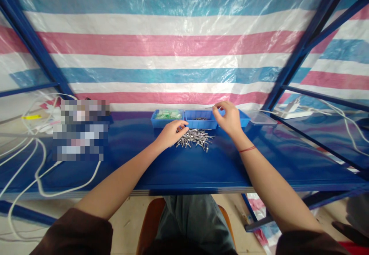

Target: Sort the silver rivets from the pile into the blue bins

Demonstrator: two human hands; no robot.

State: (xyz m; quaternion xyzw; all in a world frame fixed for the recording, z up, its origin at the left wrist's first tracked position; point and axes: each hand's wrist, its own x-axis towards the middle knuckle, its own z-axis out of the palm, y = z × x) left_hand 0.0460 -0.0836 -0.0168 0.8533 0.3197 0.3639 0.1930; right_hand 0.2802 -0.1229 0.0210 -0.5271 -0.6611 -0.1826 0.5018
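A loose pile of silver blind rivets [196, 139] lies on the blue tabletop. My left hand [173, 132] is over the pile's left edge, with fingers curled and a small gap between thumb and fingertips. Higher and to the right, my right hand [227, 116] pinches a thin rivet [209, 107] that points left. It hovers above a row of blue bins. Some rivets lie in the middle bin [201, 125]. The left bin [167, 123] contains green and clear small packets. My right hand partly hides the right bin [245, 120].
A clear plastic lid or tray [263, 118] lies right of the bins. Farther right is a white power strip [294, 111] with cables. White cables [43, 170] loop over the table's left side, beside a blurred-out patch. Blue metal posts [305, 47] and a striped sheet [173, 43] enclose the table.
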